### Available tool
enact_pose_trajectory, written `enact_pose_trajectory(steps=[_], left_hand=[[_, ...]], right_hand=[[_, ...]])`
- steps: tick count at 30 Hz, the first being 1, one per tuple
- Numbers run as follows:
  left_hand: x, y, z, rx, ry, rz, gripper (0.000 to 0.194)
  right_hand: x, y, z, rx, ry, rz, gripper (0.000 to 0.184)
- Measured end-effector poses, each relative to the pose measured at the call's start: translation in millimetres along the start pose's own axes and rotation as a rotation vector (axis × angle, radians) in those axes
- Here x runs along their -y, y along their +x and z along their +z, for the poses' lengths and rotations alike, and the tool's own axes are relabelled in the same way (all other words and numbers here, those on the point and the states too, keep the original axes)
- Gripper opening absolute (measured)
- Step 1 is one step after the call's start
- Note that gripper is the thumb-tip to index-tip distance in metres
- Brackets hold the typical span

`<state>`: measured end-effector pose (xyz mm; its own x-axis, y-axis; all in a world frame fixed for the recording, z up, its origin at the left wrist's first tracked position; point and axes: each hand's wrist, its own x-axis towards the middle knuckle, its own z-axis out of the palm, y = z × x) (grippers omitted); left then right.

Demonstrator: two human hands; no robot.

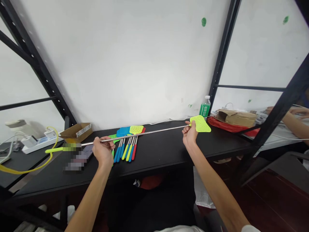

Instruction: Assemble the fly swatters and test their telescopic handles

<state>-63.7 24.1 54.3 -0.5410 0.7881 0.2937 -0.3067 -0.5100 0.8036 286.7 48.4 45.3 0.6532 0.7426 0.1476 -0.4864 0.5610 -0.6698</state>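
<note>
A long fly swatter with a thin metal rod [149,132] is stretched out level above the black table [169,151]. My left hand [103,151] is closed round the rod near its yellow-green handle [56,149]. At the other end my right hand [190,132] pinches the rod just below the yellow-green mesh head [201,124]. Behind my left hand, several collapsed swatters [127,143] with blue, yellow, green and red handles lie side by side on the table.
An open cardboard box [76,130] sits at the back left, a power strip [40,141] and yellow cable [29,167] further left. A green-labelled bottle [205,108] stands by the black rack post [220,58]. Right: brown packaging [238,117] on red material, another person's arm [293,124].
</note>
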Motion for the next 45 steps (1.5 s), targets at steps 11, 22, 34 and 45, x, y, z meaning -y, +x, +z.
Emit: enact_pose_trajectory(steps=[11, 22, 34, 45], left_hand=[[2, -21, 14.8, 0.193, 0.072, -0.072, 0.037], [-20, 2, -6.5, 0.161, 0.062, -0.106, 0.049], [-10, -9, -2.3, 0.196, -0.020, -0.118, 0.047], [-11, -17, 5.7, 0.208, -0.074, -0.097, 0.045]], right_hand=[[-6, -18, 11, 0.075, 0.037, 0.026, 0.041], [13, 2, -1, 0.076, 0.042, 0.101, 0.040], [5, 5, -3, 0.011, 0.007, -0.058, 0.042], [2, -8, 5, 0.015, 0.046, -0.075, 0.043]])
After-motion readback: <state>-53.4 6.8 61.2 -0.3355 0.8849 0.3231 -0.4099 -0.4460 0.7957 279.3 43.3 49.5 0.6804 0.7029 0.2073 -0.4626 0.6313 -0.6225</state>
